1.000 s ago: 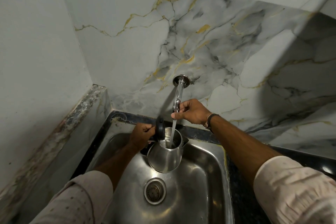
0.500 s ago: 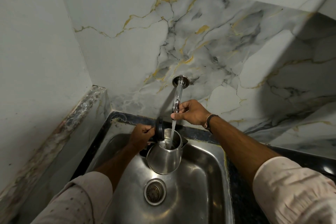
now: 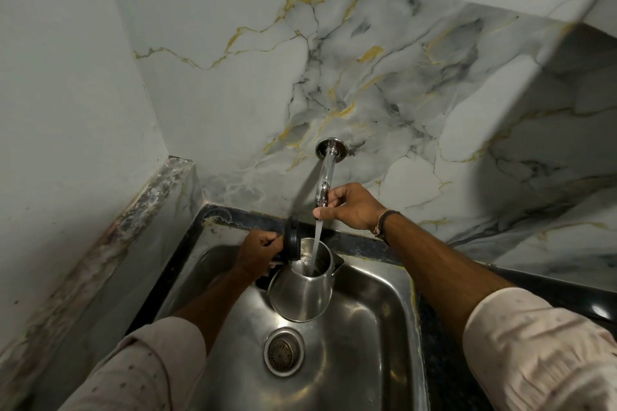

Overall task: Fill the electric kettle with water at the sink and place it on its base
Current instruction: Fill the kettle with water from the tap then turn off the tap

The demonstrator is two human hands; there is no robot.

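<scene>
A steel electric kettle [image 3: 302, 290] hangs over the steel sink [image 3: 367, 337], under the wall tap [image 3: 326, 173]. Its black lid [image 3: 293, 240] stands flipped up. A thin stream of water [image 3: 315, 243] runs from the tap into the kettle's mouth. My left hand [image 3: 258, 252] grips the kettle's handle on its left side. My right hand [image 3: 350, 207] holds the tap's end, fingers closed around it. The kettle's base is not in view.
The drain [image 3: 283, 351] lies below the kettle in the sink's bottom. A dark countertop [image 3: 547, 290] runs to the right of the sink. A marble wall [image 3: 384, 77] stands behind and a plain wall with a stone ledge [image 3: 110, 243] closes the left side.
The kettle stays under the running water, held by my left hand, and my right hand stays on the tap. Nothing else has visibly moved.
</scene>
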